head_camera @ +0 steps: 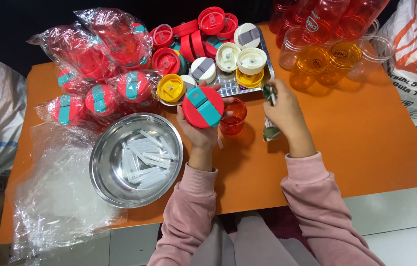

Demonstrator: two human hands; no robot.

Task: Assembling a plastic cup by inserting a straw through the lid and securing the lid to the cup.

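My left hand (199, 129) grips red lid (203, 107), teal flap diagonal, just left of red cup (232, 117). Right hand (283, 111) clamps blurred metal tool (270, 114), upright.

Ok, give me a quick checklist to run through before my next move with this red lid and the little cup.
1. Left hand grips the round red lid with teal flap: ok, lid held upright, top facing the camera.
2. Right hand holds a small dark tool: ok, but what kind of tool: cannot tell.
3. Small red translucent cup upright on the orange table: ok.
4. Cup contents: cannot tell.
5. Steel bowl holds clear plastic strips: ok.
6. Metal tray stocked with loose lids: ok.
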